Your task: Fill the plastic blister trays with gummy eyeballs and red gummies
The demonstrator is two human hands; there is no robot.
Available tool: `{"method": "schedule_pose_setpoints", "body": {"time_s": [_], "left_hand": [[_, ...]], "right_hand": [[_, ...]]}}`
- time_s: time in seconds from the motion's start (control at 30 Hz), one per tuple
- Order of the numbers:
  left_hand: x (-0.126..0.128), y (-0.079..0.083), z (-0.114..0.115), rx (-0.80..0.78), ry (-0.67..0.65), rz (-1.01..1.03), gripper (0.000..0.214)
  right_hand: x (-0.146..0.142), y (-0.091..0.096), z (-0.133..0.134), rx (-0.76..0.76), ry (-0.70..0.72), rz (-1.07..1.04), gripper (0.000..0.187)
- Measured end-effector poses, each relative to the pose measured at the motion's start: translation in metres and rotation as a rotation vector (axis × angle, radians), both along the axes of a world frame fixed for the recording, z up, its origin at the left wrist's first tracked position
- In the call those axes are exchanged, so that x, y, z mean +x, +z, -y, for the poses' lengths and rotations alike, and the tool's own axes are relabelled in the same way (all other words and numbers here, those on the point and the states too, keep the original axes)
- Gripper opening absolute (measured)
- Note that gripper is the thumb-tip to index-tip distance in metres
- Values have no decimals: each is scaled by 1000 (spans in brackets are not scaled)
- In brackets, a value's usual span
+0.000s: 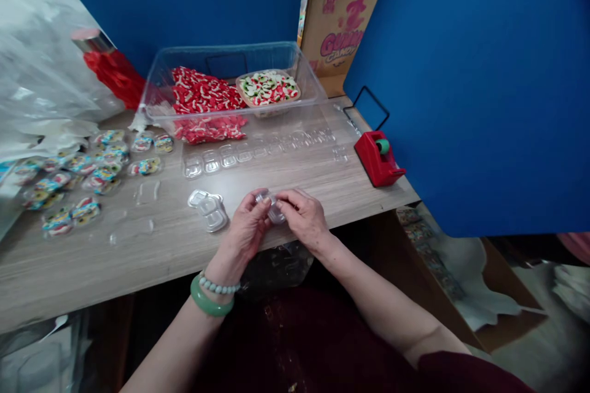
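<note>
Near the table's front edge, my left hand (249,225) and my right hand (305,218) meet around a small clear plastic blister shell (276,214). Thumb and fingers of each hand pinch it, and part of it is hidden behind them. Just left of my left hand lies a stack of similar clear plastic shells (212,212). Beyond my hands, a row of clear shells (228,155) stretches along the table below the bin. A beaded bracelet and a green bangle are on my left wrist.
A clear bin (161,101) holds red-and-white gummies (203,95) and a tub of mixed gummies (268,87). Several filled candy packs (104,175) lie left. A red tape dispenser (375,159) stands right, near blue panels (483,86) and a cardboard box (345,12).
</note>
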State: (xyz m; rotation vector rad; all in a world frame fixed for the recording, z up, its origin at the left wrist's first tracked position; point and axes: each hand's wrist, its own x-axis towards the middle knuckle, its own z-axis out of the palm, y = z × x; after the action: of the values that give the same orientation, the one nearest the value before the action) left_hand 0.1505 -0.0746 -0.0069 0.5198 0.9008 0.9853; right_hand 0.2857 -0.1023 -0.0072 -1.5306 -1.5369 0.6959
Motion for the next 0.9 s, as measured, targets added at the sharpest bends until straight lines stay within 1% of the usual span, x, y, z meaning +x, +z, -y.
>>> {"method": "schedule_pose_setpoints", "body": {"time_s": [0.07, 0.1, 0.17, 0.23, 0.3, 0.4, 0.5, 0.57, 0.63, 0.7, 0.77, 0.83, 0.9], "left_hand": [[3, -3, 0, 15, 53, -52, 50], [4, -5, 0, 23, 71, -84, 51], [5, -7, 0, 37, 66, -135, 53], [5, -8, 0, 48, 27, -152, 53], [5, -8, 0, 56, -9, -153, 51], [5, -8, -1, 57, -19, -163, 47], [7, -8, -3, 51, -27, -154, 44], [10, -8, -4, 46, -31, -147, 42], [14, -9, -7, 54, -23, -192, 40], [18, -9, -9, 81, -10, -296, 41], [21, -10, -12, 88, 4, -372, 47], [22, -11, -16, 59, 3, -354, 53], [21, -10, -20, 31, -19, -274, 61]], "right_hand": [[-1, 3, 2, -77, 82, -82, 16], [-1, 3, 2, -131, 98, -159, 16], [-1, 3, 0, -251, 82, -392, 14], [1, 1, -3, -375, 69, -664, 11], [4, -1, -4, -453, 75, -859, 12], [8, -2, -5, -475, 78, -958, 14], [10, -2, -5, -450, 66, -937, 13], [10, -1, -4, -423, 39, -872, 12], [10, 0, -4, -372, 9, -718, 11], [13, 1, -4, -277, -36, -450, 12], [23, 3, -7, -142, -116, -119, 18], [39, 4, -14, -23, -224, 208, 23], [59, 2, -26, 2, -296, 493, 25]]}}
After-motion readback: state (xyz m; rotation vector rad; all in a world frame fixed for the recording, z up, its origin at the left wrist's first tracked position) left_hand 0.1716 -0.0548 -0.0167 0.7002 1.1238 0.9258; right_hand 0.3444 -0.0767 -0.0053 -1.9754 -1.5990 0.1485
